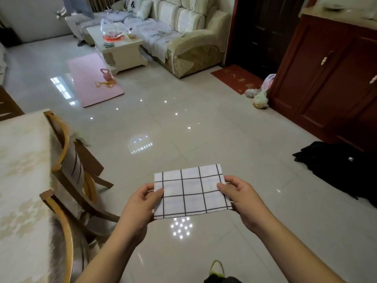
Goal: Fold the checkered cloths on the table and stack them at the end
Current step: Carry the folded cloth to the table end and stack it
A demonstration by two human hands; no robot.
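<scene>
Two hands, left and right, pinch the short ends of our folded cloth, held mid-air lengthwise between them, tabletop nearer our left.

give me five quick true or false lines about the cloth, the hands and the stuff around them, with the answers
1. Both hands hold the checkered cloth. True: the left hand pinches its left edge, the right hand its right edge.
2. The cloth lies flat on the table. False: it is held up over the floor, and the table is off to the left.
3. The cloth is white with dark grid lines. True.
4. A blue mat lies on the floor. False: the mat is pink.
5. Wooden chairs stand beside the table. True.
</scene>
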